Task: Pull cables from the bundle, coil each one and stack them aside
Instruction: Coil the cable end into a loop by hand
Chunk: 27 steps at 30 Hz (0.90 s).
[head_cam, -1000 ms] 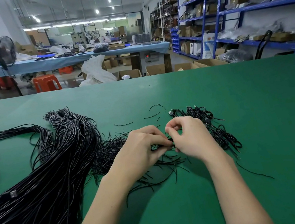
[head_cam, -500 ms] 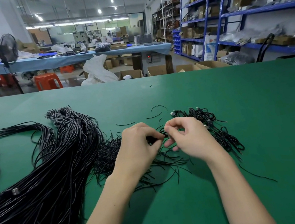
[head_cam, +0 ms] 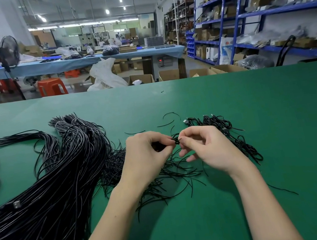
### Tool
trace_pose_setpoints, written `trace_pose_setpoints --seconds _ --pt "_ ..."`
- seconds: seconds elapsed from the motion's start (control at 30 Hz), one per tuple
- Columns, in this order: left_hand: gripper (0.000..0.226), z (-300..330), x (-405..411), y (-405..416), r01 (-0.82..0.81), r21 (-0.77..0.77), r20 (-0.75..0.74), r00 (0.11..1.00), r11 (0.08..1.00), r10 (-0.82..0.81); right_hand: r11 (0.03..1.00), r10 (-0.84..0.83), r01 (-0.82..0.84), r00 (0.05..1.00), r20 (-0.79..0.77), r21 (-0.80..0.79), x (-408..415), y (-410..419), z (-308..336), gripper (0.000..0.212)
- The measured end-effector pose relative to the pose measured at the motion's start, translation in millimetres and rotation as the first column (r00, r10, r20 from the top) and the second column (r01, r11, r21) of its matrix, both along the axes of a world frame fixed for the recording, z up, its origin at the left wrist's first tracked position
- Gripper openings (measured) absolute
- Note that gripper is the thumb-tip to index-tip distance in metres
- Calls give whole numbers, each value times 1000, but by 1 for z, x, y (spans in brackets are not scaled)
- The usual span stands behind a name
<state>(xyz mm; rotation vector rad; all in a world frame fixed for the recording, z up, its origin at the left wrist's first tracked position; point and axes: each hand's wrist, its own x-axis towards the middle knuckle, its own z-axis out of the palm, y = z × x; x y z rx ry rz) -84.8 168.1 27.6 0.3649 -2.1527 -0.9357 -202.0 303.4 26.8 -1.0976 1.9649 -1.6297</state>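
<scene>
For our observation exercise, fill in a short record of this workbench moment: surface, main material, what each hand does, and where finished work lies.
Surface: green felt-covered table
Main material: large bundle of long black cables, on the left
Left hand: pinches a small black cable coil
Right hand: pinches the same coil; other fingers loose
Finished work: pile of coiled black cables, beyond the right hand
Loose bits: short black wire ties under the hands

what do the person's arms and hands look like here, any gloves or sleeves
Both are bare. The left hand and right hand wear no gloves, and no rings, watch or wristband show. Both forearms are uncovered right down to the bottom edge of the head view, so no sleeve is visible. The fingernails look short and unpainted.
</scene>
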Motion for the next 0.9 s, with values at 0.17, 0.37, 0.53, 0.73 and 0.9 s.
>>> trace_pose_setpoints --seconds 0.17,0.37,0.53,0.73,0.9 --pt "20 0 1 -1 -14 117 -17 1000 993 16 1000 -10 9 1000 -29 -28 1 1 -1 6" --pt "30 -1 1 -2 -33 111 9 999 993 32 998 -63 65 982 -180 8 3 -2 1 10" --pt "20 -3 0 -1 -36 -42 1 999 998 36 991 -108 128 947 -304 48 4 -2 2 8" --pt "19 -2 1 0 -10 -161 5 1000 987 11 991 -137 136 986 -96 -17 8 -3 3 5" --pt "17 -1 2 0 5 -230 29 1000 973 1 988 -154 156 973 -172 0 10 -5 4 7"
